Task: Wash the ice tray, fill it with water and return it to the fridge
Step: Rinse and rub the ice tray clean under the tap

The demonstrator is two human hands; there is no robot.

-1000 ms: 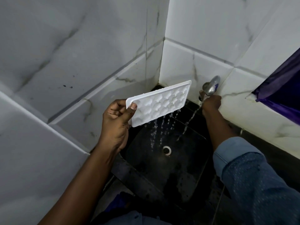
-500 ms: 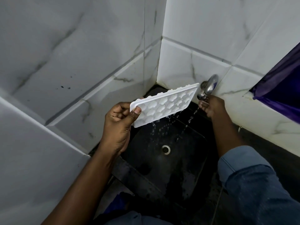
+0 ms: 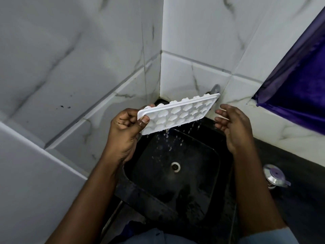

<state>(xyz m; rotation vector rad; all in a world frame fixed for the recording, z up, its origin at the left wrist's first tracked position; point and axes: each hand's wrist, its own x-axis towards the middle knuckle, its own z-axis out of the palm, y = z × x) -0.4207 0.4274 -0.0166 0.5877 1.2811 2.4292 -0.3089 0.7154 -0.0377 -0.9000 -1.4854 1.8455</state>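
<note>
White ice tray [image 3: 177, 113], pinched by the left hand [image 3: 123, 132], drips over a black sink [image 3: 202, 173], the right hand [image 3: 233, 127] beside it, fingers loosely spread; seemingly rinsed, not yet filled

1 head view: wide-angle, looks forward-down, close above sink [image 3: 202, 175] in tiled corner [image 3: 161, 76].

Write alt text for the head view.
A left hand grips one end of a white ice tray, tilted over a black sink, water dripping off its lower edge. The right hand hovers open beside the other end.
</note>
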